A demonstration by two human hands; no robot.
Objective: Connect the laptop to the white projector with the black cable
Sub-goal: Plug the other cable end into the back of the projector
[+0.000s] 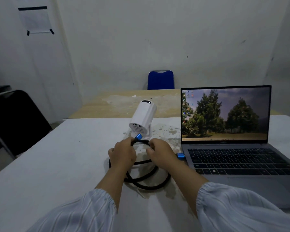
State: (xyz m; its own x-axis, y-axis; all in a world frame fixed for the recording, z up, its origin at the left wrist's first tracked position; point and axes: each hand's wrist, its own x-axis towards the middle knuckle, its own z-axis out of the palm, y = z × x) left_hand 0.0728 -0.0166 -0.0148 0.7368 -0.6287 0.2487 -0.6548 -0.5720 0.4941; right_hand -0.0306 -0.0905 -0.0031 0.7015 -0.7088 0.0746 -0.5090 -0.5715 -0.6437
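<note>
While the laptop (233,131) sat open at your right, the white projector (143,118) faced you rear-first. Both your left hand (122,154) and right hand (159,153) were closed on the black cable (146,183); its second plug (181,156) seemingly reached the laptop. Next, you needed the free plug (139,136) aligned with a rear port.

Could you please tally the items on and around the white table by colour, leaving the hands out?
White: 1, the projector
Black: 2, the cable and the folding chair
Blue: 3, two cable plugs and the chair
Grey: 1, the laptop
Total: 7
</note>
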